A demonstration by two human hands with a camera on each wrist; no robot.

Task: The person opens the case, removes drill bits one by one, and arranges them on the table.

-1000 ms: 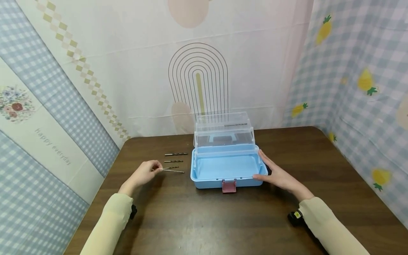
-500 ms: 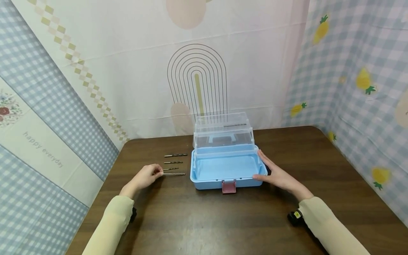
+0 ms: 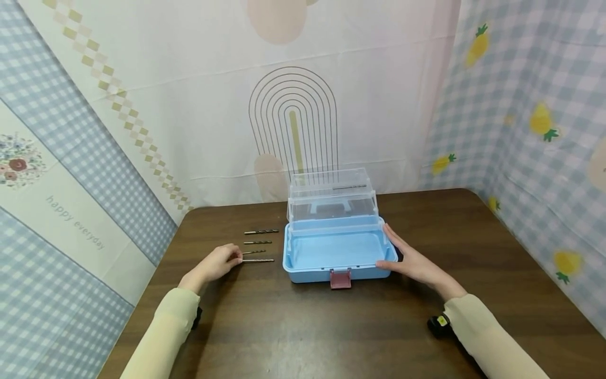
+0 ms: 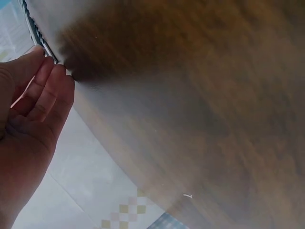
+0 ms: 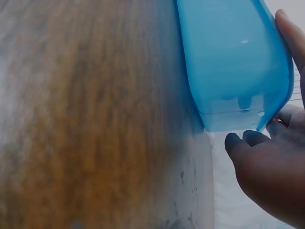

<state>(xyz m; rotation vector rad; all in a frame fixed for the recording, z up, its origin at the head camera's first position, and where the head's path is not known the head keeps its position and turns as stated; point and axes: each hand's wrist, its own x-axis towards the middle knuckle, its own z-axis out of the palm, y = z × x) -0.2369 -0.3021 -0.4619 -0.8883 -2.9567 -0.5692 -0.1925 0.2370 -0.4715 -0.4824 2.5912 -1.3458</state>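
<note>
My left hand (image 3: 221, 260) pinches the shank end of a slim silvery drill bit (image 3: 259, 260), which lies level and low over the table. In the left wrist view, the thumb and fingertips (image 4: 47, 61) meet at the bit's end, partly hiding it. Further back lie a short drill bit (image 3: 255, 251), a medium one (image 3: 258, 242) and a thicker one (image 3: 261, 231), roughly parallel. My right hand (image 3: 413, 260) holds the right end of the light blue toolbox (image 3: 307, 276), thumb on the front rim, fingers along the side. Its clear trays are raised, and one drill bit (image 3: 349, 187) rests in the upper tray.
The brown wooden table (image 3: 303, 331) reaches back to a patterned cloth wall (image 3: 379, 105). A pink latch (image 3: 340, 279) hangs down at the toolbox front. The raised clear trays stand close to the cloth behind.
The slim drill bit in my left hand has swung from slanting across the short bit to lying nearly parallel, slightly nearer me. My right hand and the toolbox stay in place.
</note>
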